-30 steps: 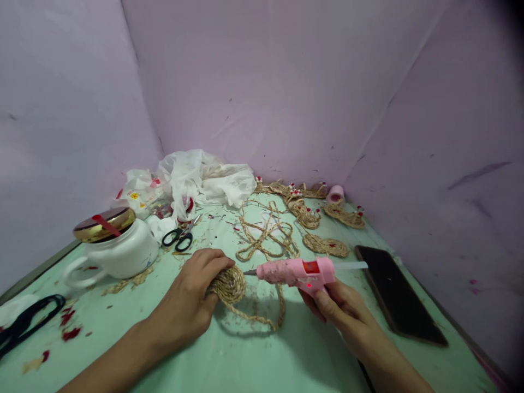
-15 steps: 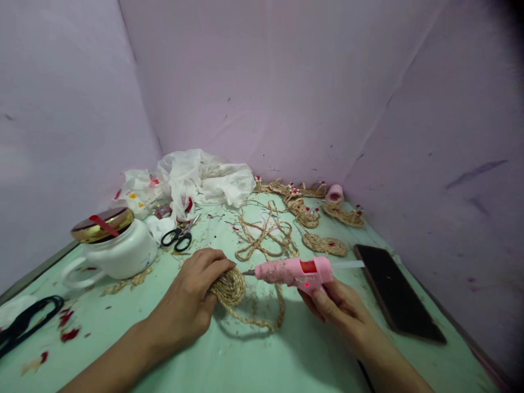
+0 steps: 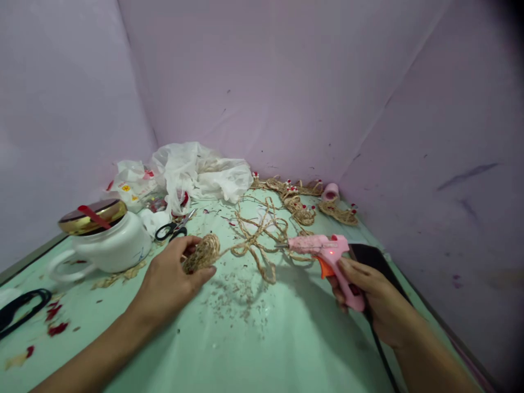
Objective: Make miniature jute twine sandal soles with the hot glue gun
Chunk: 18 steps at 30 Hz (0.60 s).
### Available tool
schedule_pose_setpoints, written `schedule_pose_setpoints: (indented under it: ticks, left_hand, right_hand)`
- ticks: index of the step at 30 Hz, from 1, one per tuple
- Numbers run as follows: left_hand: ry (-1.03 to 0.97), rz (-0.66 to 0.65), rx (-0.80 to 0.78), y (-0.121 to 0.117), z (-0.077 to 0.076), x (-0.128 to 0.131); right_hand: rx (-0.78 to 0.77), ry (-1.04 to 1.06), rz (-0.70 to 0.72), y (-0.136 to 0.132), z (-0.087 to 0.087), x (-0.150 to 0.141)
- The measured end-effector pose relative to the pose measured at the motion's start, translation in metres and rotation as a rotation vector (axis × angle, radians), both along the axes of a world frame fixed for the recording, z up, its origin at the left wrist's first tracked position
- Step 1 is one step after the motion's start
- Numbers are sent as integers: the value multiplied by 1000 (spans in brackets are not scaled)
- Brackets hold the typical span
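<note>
Between the thumb and fingers of my left hand point(image 3: 174, 275) is a coiled piece of braided straw rope point(image 3: 204, 252), tilted up off the table. Its loose rope tail point(image 3: 262, 267) runs right toward a tangle of the same braid point(image 3: 256, 229). My right hand point(image 3: 368, 289) grips a pink glue gun point(image 3: 323, 245) by its handle, nozzle pointing left. A small red light glows on the gun, and its orange trigger shows under the body. The nozzle is well apart from the coil.
Black-handled scissors point(image 3: 174, 229) and a white mug point(image 3: 117, 245) with a gold-rimmed lid stand left. White plastic bags point(image 3: 204, 172) lie at the back. Finished braided pieces point(image 3: 303, 210) with red-and-white beads line the back right. A dark phone point(image 3: 376, 262) lies partly behind my right hand.
The glue gun has moved right, away from the coil, and turned so its handle and trigger show. My left hand has moved left and tilted the coil up.
</note>
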<state>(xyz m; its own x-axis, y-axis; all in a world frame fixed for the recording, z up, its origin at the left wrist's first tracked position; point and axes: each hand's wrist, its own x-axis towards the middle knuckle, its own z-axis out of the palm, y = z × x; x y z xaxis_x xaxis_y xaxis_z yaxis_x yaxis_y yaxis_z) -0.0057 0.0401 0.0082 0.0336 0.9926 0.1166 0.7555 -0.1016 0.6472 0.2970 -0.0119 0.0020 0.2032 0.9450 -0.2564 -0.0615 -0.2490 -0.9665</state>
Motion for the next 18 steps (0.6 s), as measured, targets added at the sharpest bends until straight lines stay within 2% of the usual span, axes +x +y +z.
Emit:
schedule_pose_setpoints:
  ticks: [2, 6, 8, 10, 15, 18]
  left_hand:
    - [-203, 76, -97, 2, 3, 0]
    - [-824, 134, -343, 6, 6, -2]
    - [-1002, 190, -437, 9, 5, -3]
    - [-1065, 247, -475, 12, 3, -4]
    - [-1100, 274, -458, 15, -4, -6]
    - [-1112, 219, -477, 14, -3, -5]
  right_hand:
    - [-42, 24, 12, -2, 2, 6]
    - [-5, 199, -97, -2, 3, 6]
    - [13, 265, -130, -2, 4, 5]
    - [-22, 263, -91, -3, 3, 5]
    - [-165, 128, 104, -8, 0, 4]
    - [-226, 59, 233, -10, -1, 1]
